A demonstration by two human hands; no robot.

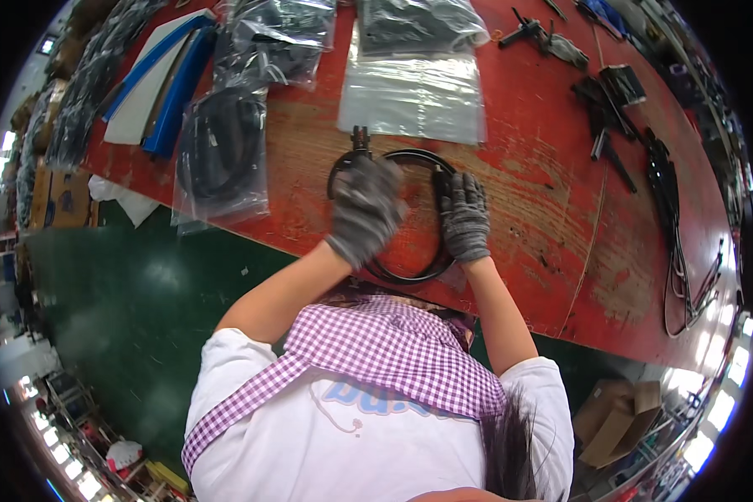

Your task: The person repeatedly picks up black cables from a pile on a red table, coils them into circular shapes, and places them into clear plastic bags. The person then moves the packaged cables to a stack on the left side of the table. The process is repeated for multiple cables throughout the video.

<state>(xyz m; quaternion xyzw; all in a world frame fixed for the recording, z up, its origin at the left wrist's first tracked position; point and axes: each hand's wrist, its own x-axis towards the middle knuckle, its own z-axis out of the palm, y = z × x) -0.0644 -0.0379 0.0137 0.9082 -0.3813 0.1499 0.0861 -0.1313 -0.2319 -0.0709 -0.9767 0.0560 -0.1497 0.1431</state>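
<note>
A black cable (411, 279) lies in a round coil on the red worktable, near the edge in front of me. My left hand (366, 211), in a grey knit glove and blurred by motion, is closed over the coil's left side. Just beyond its fingers a black plug end (360, 140) sticks up. On the coil's right side my right hand (465, 219), gloved alike, grips the cable with its fingers close together. Beside its thumb a thicker black connector part (440, 180) shows. The gloves hide parts of the coil.
Beyond the coil lie clear plastic bags (414, 96). A bagged black cable (220, 151) and a blue-and-white folder-like stack (163, 84) are at left. Black tools (602, 117) and loose black cables (668, 201) lie right. An open cardboard box (617, 421) stands on the floor.
</note>
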